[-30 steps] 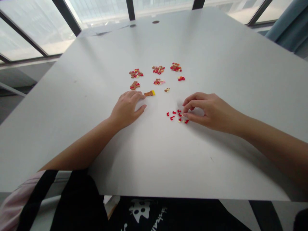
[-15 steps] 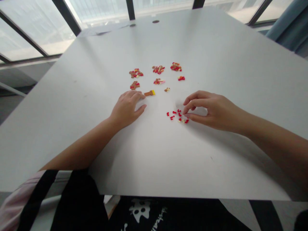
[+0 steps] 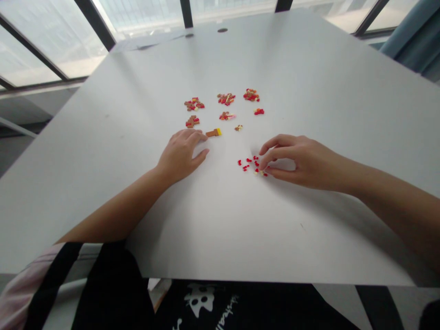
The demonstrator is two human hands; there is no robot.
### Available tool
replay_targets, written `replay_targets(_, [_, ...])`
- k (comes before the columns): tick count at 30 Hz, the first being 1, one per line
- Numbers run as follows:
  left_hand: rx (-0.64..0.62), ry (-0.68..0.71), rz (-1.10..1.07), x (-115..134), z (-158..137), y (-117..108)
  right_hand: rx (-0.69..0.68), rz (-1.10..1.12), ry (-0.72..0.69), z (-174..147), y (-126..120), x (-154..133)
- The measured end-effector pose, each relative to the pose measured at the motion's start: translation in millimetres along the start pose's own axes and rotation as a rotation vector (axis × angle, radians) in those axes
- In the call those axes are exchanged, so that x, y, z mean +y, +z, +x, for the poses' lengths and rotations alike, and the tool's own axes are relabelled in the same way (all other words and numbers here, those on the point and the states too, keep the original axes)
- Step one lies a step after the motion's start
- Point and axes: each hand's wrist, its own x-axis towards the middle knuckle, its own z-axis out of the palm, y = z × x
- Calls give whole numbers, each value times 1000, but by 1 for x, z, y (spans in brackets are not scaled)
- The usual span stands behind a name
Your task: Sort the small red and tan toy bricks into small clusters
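My left hand (image 3: 182, 153) rests on the white table, thumb apart from the bent fingers, and holds nothing. Its fingertips lie beside a brown toy-brick piece with a yellow end (image 3: 213, 133). My right hand (image 3: 297, 160) is lowered at the right side of a loose scatter of tiny red pieces (image 3: 248, 160). Its thumb and fingertips come close together in a pinch over the scatter's right edge. Whatever lies between them is too small and too covered to make out. A few cream pieces (image 3: 256, 173) lie among the red ones.
Beyond my hands, small brick piles stand in rough rows on the white table (image 3: 154, 91): brown-red ones on the left (image 3: 194, 104), a mixed one in the middle (image 3: 226, 99) and another at right (image 3: 251, 95). Windows (image 3: 144, 18) border the far side.
My right hand has shifted slightly down, its fingertips now over the lower right pieces and covering part of a red one. My left hand stays where it was.
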Motion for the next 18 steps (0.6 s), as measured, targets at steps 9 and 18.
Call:
replay_targets(9, [-2, -11, -10, -1, 0, 1, -9, 8, 15, 2, 3, -1])
replay_targets(18, [-11, -13, -4, 1, -1, 0, 165, -66, 88, 11, -6, 11])
